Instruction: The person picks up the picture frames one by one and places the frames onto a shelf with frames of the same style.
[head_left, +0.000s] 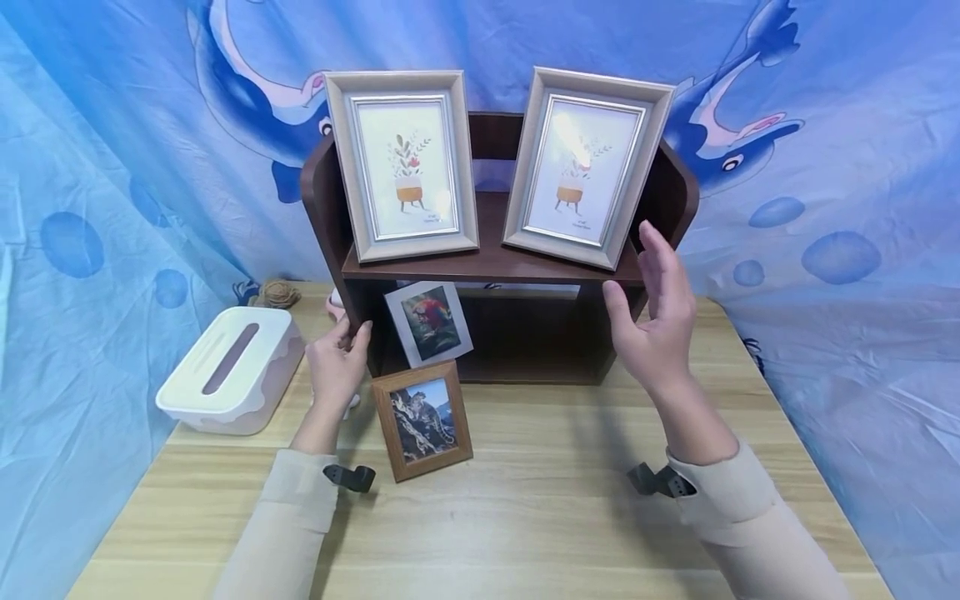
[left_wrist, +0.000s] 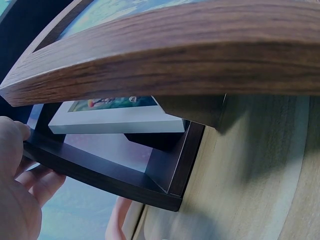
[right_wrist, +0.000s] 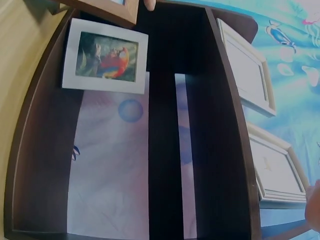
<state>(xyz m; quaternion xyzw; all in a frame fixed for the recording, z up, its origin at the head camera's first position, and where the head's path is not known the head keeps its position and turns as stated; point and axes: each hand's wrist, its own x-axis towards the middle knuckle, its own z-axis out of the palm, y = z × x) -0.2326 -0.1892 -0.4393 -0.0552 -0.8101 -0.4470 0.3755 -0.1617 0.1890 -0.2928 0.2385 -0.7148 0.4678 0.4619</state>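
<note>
My left hand [head_left: 337,358] pinches the left side panel of a dark brown two-tier shelf [head_left: 487,262], thumb on one face and fingers on the other. Raised beside the shelf's right side, my right hand [head_left: 660,321] has its fingers extended and holds nothing. Two silvery frames with potted-plant prints lean on the upper tier, the left frame [head_left: 470,200] and the right frame [head_left: 517,200]. On the lower tier stands a white frame [head_left: 465,329] with a parrot picture. A brown wooden frame [head_left: 463,417] with a leopard-like animal stands on the table before it.
To the left of the shelf sits a white tissue box [head_left: 262,367] with a slot in its lid. A ball of twine [head_left: 277,293] lies behind it. Blue fabric with dolphin prints [head_left: 840,167] hangs around the wood-grain table [head_left: 540,500].
</note>
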